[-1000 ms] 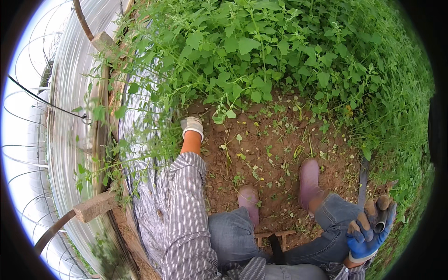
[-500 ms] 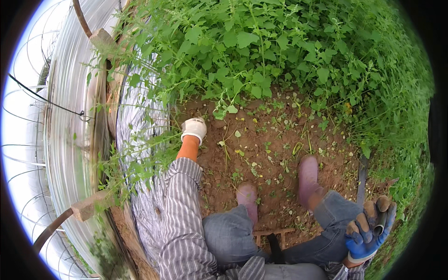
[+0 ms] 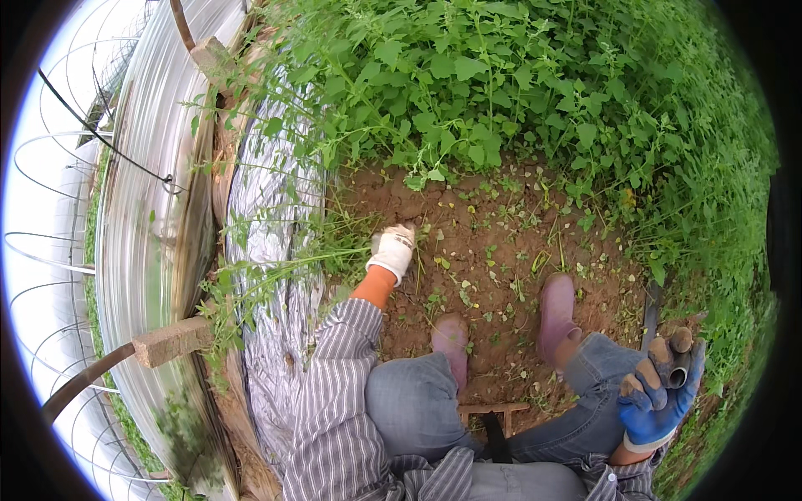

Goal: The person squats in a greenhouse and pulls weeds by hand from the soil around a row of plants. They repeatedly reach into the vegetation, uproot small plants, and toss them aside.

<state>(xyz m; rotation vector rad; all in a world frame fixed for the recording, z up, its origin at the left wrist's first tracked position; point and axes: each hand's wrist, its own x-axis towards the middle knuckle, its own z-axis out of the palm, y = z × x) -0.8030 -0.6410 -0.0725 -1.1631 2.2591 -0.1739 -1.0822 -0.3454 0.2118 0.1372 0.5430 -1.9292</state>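
Stems (image 3: 334, 255) cross film edge (image 3: 309, 296); left hand (image 3: 392, 252) grips them over open soil (image 3: 458, 246), right hand (image 3: 656, 411) a tube (image 3: 677, 374).

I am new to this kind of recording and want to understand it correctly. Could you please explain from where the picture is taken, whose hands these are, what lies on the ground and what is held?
There is no machine here: a person works with two gloved hands. The wide fisheye camera is worn on the head and looks down, so straight edges bend near the rim.

The left hand, in a white glove, is closed around green plant stems. The right hand, in a blue and brown glove, grips a hollow tube; only its end shows clearly.

Scattered small leaves lie on brown soil. Dense green plants stand ahead, and a silvery sheet runs along the left.
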